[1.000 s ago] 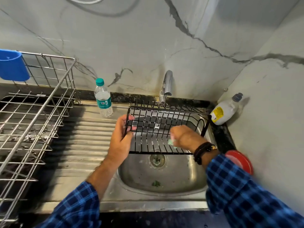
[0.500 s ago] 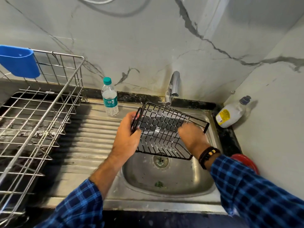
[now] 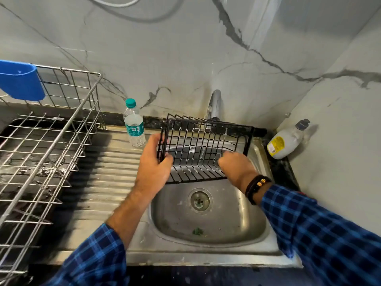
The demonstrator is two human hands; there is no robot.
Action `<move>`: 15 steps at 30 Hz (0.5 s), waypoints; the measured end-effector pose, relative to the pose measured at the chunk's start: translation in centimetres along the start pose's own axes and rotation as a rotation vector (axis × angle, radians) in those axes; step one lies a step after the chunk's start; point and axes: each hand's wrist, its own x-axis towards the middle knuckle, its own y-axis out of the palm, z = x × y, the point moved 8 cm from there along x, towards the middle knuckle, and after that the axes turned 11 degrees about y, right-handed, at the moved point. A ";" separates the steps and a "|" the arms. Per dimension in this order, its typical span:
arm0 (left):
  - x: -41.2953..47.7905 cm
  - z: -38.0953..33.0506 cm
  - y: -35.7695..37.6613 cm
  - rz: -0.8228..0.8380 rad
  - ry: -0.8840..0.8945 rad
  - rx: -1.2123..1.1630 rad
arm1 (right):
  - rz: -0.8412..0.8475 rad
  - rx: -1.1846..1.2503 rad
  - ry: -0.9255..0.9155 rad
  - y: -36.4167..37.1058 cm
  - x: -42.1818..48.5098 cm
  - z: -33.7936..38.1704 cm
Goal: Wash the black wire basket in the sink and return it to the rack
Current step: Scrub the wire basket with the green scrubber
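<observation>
Seen from the head camera, looking down: two hands in blue checked sleeves work over a stainless steel sink (image 3: 237, 219). The left hand (image 3: 153, 166) grips the left end of a black wire basket (image 3: 206, 141), holding it tilted above the sink's far half, just below the chrome tap (image 3: 214, 104). The right hand (image 3: 235, 168) lies knuckles-up inside the basket's right side with its fingers curled. Whether it holds anything cannot be told. Left of the left hand, a silver wire dish rack (image 3: 51, 141) stands on the ribbed steel surface (image 3: 107, 182). A clear plastic water bottle (image 3: 134, 124) stands just beyond that hand.
</observation>
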 end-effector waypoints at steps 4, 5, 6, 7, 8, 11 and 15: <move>0.9 -0.9 -0.2 0.072 -0.016 -0.005 | -0.129 0.082 0.154 -2.8 0.7 -2.3; 0.7 -1.1 -0.1 0.087 -0.011 -0.026 | -0.141 0.053 0.162 -2.7 0.8 -2.4; 0.4 -1.1 0.0 0.094 -0.013 -0.041 | -0.137 0.019 0.161 -2.3 0.9 -2.3; 0.1 -1.1 0.0 0.097 -0.021 -0.051 | -0.125 -0.015 0.153 -1.8 0.9 -2.1; -0.2 -0.9 0.0 0.096 -0.035 -0.056 | -0.121 -0.046 0.144 -1.6 0.8 -1.9; -0.7 -0.4 0.2 0.088 -0.050 -0.078 | -0.116 -0.097 0.057 -1.1 0.4 -0.3; -1.0 0.7 -0.2 -0.003 -0.110 -0.082 | 0.045 -0.040 -0.117 1.7 -1.0 3.3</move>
